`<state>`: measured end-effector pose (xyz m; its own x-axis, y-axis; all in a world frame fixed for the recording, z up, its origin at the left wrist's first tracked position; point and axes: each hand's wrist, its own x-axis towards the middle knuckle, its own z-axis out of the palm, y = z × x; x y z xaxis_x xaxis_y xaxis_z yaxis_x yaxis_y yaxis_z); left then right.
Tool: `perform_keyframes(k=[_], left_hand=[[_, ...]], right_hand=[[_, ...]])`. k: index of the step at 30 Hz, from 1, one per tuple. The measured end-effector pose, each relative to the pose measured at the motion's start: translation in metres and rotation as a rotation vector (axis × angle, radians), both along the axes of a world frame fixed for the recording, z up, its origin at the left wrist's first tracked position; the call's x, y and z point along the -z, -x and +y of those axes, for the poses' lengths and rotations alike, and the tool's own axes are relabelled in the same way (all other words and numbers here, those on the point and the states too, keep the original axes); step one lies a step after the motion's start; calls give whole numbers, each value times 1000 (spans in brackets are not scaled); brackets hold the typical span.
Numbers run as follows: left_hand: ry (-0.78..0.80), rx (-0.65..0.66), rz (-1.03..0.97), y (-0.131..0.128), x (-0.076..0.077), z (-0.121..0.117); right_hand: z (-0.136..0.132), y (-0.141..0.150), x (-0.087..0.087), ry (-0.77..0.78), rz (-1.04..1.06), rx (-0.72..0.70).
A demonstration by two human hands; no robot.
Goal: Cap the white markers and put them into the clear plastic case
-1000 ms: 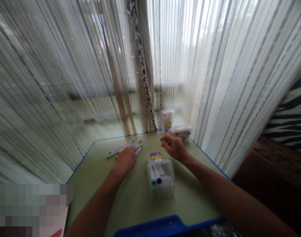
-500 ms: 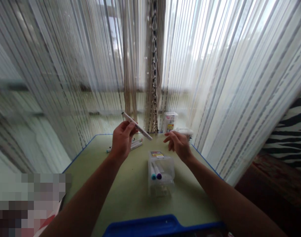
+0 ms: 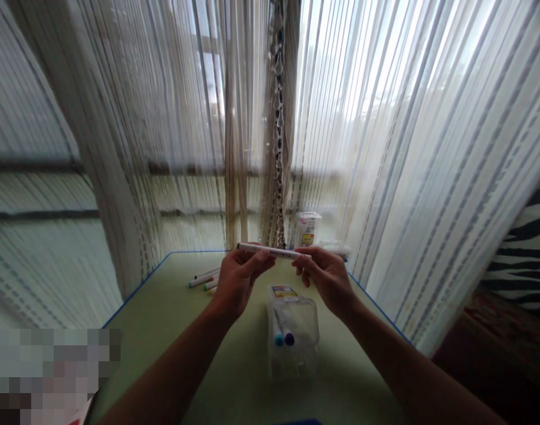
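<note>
A white marker [image 3: 281, 253] lies almost level in the air above the table, its dark end to the left. My left hand [image 3: 244, 273] is closed around its left part, thumb along the front. The fingers of my right hand [image 3: 321, 269] pinch its right end. Below and between my hands stands a clear plastic case [image 3: 314, 319] with a coloured label at its far end. Two markers rest in the case, one with a teal end [image 3: 278, 339] and one with a purple end [image 3: 289, 338]. Several white markers [image 3: 206, 280] lie on the table beyond my left wrist, partly hidden by it.
The green table [image 3: 163, 330] has a blue edge. At its back stand a clear labelled container [image 3: 308, 229] and a whitish packet [image 3: 334, 247]. String curtains [image 3: 185, 118] hang behind it. A blue object [image 3: 298, 422] shows at the bottom edge.
My right hand has closed on the marker's right end. The marker has swung from a steep slant to nearly level, and my left hand has moved right. The view has tilted up slightly.
</note>
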<state>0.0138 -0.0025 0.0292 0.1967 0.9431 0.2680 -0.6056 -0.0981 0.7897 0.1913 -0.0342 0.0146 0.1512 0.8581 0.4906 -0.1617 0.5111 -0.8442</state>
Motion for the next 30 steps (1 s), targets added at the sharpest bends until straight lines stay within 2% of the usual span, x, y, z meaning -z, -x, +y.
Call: perform_keyframes(k=[5, 9, 21, 30], left_hand=[[-3, -45, 86, 1, 1, 0], [-25, -48, 117, 2, 1, 2], [5, -47, 172, 3, 4, 5], [-71, -18, 233, 3, 9, 6]], right_hand=[[5, -7, -2, 62, 162, 6], [9, -11, 0, 66, 210, -11], [8, -9, 0, 143, 181, -40], [6, -12, -2, 150, 209, -60]])
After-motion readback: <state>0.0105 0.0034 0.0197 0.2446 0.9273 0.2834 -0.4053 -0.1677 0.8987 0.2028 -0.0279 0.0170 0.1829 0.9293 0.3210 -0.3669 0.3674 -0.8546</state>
